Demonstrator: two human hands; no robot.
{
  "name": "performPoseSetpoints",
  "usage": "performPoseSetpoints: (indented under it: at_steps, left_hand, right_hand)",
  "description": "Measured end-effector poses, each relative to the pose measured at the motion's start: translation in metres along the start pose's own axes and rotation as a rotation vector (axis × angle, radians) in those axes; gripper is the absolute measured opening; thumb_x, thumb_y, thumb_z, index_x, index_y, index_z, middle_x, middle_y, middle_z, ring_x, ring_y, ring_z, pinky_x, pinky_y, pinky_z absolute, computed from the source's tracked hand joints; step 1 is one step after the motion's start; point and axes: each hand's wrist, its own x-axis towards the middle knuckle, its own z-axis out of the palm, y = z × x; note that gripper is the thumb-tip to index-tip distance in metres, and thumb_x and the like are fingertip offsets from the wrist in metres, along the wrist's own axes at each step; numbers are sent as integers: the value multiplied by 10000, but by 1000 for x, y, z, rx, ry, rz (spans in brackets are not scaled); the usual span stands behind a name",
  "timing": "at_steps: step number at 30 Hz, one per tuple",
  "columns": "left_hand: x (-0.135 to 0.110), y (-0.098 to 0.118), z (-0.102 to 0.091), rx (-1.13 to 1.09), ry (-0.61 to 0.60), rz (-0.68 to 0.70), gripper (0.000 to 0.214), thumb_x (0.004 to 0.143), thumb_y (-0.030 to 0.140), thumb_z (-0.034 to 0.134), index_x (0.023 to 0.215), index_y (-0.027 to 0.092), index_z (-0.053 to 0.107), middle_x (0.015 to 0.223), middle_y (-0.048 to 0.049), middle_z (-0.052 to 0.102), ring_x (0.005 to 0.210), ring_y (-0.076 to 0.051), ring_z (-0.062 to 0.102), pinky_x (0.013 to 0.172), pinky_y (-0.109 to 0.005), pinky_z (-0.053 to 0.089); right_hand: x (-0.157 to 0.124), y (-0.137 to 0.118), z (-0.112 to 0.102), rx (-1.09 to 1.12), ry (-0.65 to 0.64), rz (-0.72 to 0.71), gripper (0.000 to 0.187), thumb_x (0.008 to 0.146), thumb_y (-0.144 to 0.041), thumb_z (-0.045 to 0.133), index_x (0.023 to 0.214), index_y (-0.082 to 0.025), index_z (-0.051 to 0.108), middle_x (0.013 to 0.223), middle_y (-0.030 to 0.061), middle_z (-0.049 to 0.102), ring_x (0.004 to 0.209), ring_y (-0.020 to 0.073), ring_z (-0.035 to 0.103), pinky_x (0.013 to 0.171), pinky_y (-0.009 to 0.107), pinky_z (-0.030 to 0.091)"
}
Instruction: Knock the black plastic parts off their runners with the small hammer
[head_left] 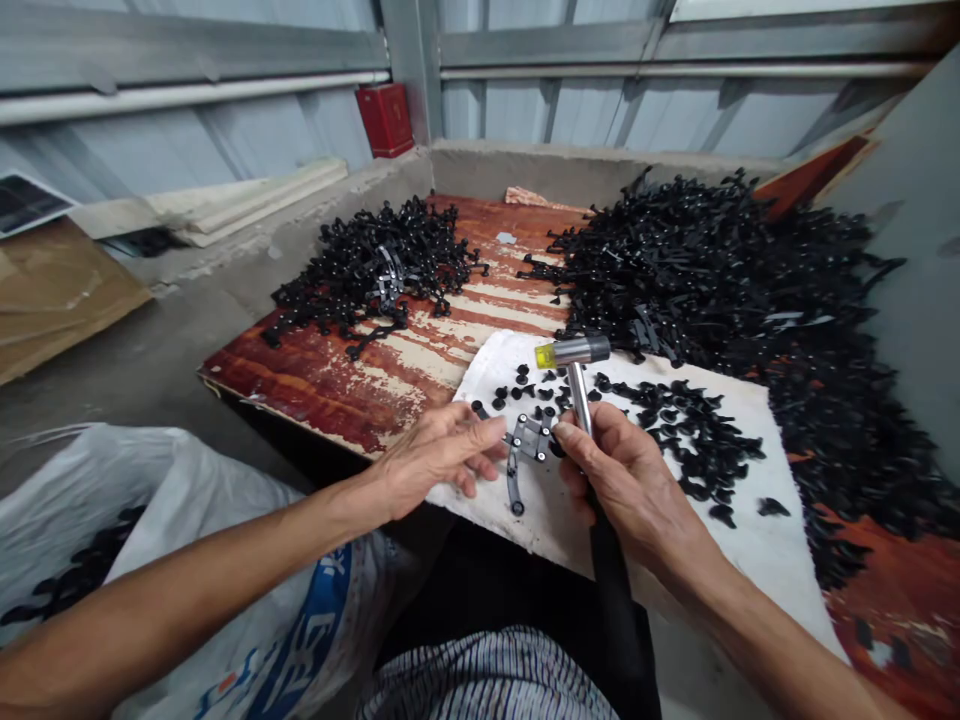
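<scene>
In my right hand (626, 470) is a small hammer (579, 385) with a metal head, one yellow face and one dark face. My right thumb and forefinger also meet at a small black piece (556, 442), partly hidden by them. A dark jointed bracket (531, 440) with several arms and shiny rivets lies on the white cloth (559, 530), between my hands. My left hand (442, 445) is at the bracket's left side with its fingers stretched out. Whether its fingertips touch the bracket, I cannot tell. Small black caps (694, 430) are scattered over the cloth.
Black jointed parts form a pile (382, 260) at the back left and a larger heap (720, 260) at the right of the worn red board (300, 385). A white sack (247, 490) with black parts stands at lower left. A red box (385, 118) sits in the corner.
</scene>
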Motion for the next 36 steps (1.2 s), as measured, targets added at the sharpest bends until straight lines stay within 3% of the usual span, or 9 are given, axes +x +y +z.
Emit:
performPoseSetpoints:
  at_steps: [4,7,9,13,17,36]
  left_hand:
    - [-5,0,16,-263,31,-69,294,724,283,771,864,137,557,785,-26,642,643,-131,657,508,-216,505]
    - [-2,8,20,-294,132,-69,100,807,118,635,842,141,544,698,3,617,505,-110,605,391,-204,452]
    - [5,15,16,-246,183,-75,87,832,68,575,776,128,547,639,13,591,414,-79,532,337,-187,398]
    - [21,24,0,-107,242,-114,239,831,22,549,622,130,510,465,55,457,320,-33,374,288,-142,260]
    - [33,26,-9,-95,229,-89,230,814,0,547,623,127,525,469,65,444,305,-11,304,284,-129,199]
    - [41,27,-11,-74,253,-151,268,794,-29,523,569,116,535,449,46,438,295,-3,248,291,-137,153]
  right_hand:
    - [2,4,6,-11,-1,-13,303,829,-493,617,787,-235,464,469,-95,452,347,76,375,315,183,310]
    - [-1,6,9,-16,-35,-8,319,839,-520,604,819,-224,489,483,-77,505,338,75,385,315,185,313]
    - [-5,8,9,-8,-38,0,340,843,-543,599,850,-217,502,511,-60,551,333,74,398,314,187,315]
    - [-15,15,6,101,-5,13,362,835,-565,607,881,-217,517,525,-64,557,332,76,414,312,182,320]
    - [-18,21,3,217,7,33,352,808,-540,654,821,-218,513,594,-54,584,334,54,402,296,166,320]
    - [-15,23,1,299,5,35,323,788,-484,707,828,-218,530,706,-45,587,382,44,406,285,154,353]
